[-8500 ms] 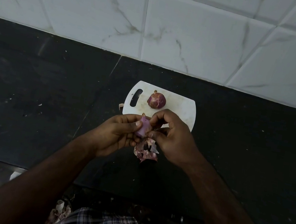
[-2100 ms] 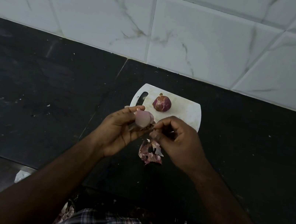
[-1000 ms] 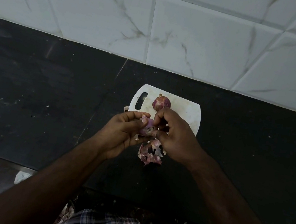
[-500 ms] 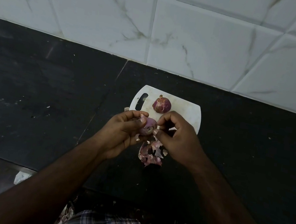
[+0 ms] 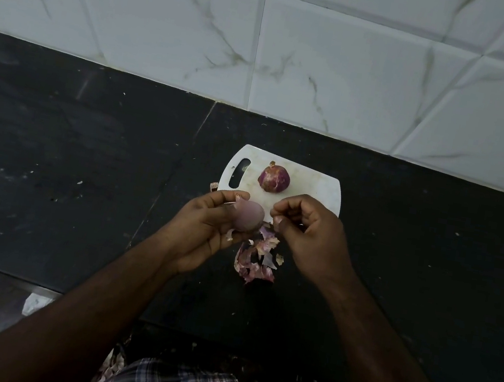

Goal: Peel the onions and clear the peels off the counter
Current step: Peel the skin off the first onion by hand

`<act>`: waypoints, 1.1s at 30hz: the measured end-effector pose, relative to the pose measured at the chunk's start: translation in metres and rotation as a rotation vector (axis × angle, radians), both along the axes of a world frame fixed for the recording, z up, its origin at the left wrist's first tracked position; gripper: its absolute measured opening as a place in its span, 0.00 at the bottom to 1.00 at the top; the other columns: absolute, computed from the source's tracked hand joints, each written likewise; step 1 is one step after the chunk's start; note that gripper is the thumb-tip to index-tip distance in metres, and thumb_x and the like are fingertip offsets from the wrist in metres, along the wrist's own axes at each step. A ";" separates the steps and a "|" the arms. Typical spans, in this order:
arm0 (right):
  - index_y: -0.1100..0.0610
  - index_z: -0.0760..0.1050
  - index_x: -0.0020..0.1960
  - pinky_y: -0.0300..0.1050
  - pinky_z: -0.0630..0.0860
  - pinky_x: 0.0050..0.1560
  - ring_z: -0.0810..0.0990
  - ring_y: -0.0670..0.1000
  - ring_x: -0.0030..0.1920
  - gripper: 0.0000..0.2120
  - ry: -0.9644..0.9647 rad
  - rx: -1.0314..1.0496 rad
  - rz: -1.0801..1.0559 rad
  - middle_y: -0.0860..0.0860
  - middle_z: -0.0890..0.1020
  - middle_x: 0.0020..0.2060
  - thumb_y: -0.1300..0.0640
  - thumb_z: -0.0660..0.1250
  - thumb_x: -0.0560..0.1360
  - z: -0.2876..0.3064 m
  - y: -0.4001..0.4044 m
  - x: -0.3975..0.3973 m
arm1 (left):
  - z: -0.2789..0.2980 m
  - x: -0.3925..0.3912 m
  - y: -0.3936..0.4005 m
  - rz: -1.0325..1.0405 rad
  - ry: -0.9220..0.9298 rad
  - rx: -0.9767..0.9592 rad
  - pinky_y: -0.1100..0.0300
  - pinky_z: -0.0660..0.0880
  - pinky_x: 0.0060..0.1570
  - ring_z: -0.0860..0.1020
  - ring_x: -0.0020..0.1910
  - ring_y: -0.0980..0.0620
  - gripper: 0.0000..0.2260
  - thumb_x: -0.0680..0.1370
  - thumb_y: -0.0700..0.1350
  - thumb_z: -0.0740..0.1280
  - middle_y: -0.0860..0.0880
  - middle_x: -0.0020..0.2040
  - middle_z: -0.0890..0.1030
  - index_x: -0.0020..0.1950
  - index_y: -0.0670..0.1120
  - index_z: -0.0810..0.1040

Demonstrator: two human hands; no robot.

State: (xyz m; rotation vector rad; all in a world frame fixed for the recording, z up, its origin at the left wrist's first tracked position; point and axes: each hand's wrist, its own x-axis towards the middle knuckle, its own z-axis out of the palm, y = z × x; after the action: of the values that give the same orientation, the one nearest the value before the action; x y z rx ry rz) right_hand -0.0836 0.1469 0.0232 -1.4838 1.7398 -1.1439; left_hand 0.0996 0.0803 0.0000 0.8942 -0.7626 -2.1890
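Above the counter's (image 5: 85, 148) near edge, left hand (image 5: 205, 226) grips 1 almost bare onion (image 5: 247, 220); right hand (image 5: 306, 232), fingers curled, pinches something, likely peel. Second onion (image 5: 274, 178) sits unpeeled on cutting board (image 5: 320, 188); peel pile (image 5: 254, 260) uncleared, roughly half left.

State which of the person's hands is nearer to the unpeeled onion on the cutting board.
Right. The right hand curls just below the unpeeled onion; the left hand, gripping the peeled onion, sits lower-left.
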 end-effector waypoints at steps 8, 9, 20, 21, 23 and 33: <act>0.56 0.84 0.52 0.39 0.80 0.51 0.82 0.43 0.49 0.11 0.096 -0.178 -0.002 0.47 0.84 0.47 0.64 0.75 0.71 -0.010 0.000 0.015 | -0.003 0.001 0.000 -0.060 0.165 0.073 0.43 0.77 0.63 0.82 0.55 0.42 0.15 0.78 0.40 0.66 0.37 0.62 0.80 0.65 0.40 0.74; 0.57 0.85 0.50 0.40 0.80 0.50 0.82 0.43 0.48 0.09 0.131 -0.204 -0.017 0.48 0.85 0.45 0.64 0.75 0.71 -0.011 0.000 0.016 | -0.004 0.001 0.001 -0.058 0.164 0.059 0.42 0.76 0.63 0.82 0.55 0.42 0.16 0.77 0.40 0.68 0.38 0.60 0.81 0.64 0.40 0.74; 0.51 0.84 0.49 0.44 0.82 0.52 0.85 0.45 0.47 0.10 -0.140 -0.022 0.072 0.46 0.86 0.43 0.65 0.72 0.74 -0.008 0.010 0.013 | -0.005 0.001 0.000 0.080 0.082 0.059 0.51 0.81 0.53 0.83 0.55 0.42 0.15 0.82 0.46 0.63 0.38 0.54 0.82 0.62 0.35 0.74; 0.51 0.84 0.51 0.43 0.81 0.53 0.84 0.44 0.49 0.09 -0.123 -0.011 0.055 0.45 0.86 0.45 0.64 0.71 0.75 -0.009 0.010 0.011 | -0.003 0.002 -0.001 0.089 0.068 0.094 0.52 0.82 0.52 0.83 0.56 0.40 0.20 0.80 0.48 0.65 0.36 0.55 0.83 0.65 0.34 0.73; 0.52 0.84 0.54 0.39 0.80 0.54 0.83 0.40 0.50 0.09 -0.039 0.054 0.063 0.43 0.86 0.47 0.61 0.70 0.77 -0.010 0.010 0.006 | 0.001 0.002 0.000 0.060 0.010 0.121 0.52 0.84 0.49 0.85 0.53 0.41 0.25 0.77 0.51 0.68 0.35 0.55 0.83 0.67 0.35 0.73; 0.53 0.79 0.64 0.38 0.79 0.57 0.77 0.43 0.61 0.26 0.099 0.026 0.127 0.47 0.79 0.61 0.56 0.80 0.67 0.000 0.004 0.019 | 0.004 -0.002 0.007 -0.005 -0.173 0.016 0.61 0.81 0.37 0.83 0.40 0.52 0.23 0.81 0.58 0.63 0.44 0.46 0.85 0.66 0.41 0.76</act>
State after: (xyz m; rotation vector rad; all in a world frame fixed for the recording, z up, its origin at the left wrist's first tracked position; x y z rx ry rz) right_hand -0.0642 0.1514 0.0231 -1.6347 1.6913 -0.9952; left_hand 0.0977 0.0869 0.0036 1.1022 -0.8299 -2.1445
